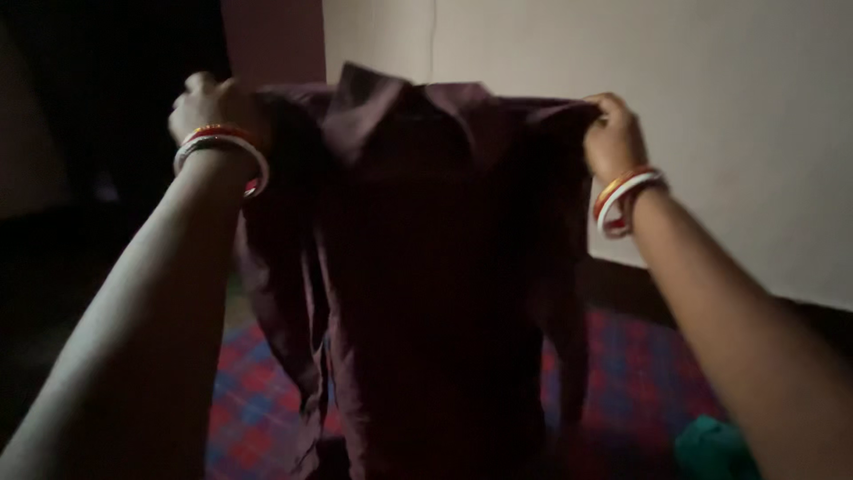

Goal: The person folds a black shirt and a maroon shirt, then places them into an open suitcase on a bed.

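The shirt [426, 267] is held up by its shoulders above the checked cloth [640, 382], left hand [213, 107] and right hand [611, 133] clenched on it. Slippage is likely in dim light if either grip loosens.

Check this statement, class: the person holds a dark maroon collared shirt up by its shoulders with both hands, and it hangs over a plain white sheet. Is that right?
Not quite. The head view shows the left hand and right hand gripping the shoulders of the maroon shirt, but the cloth beneath is checked in red and blue, not plain white. The rest stands.
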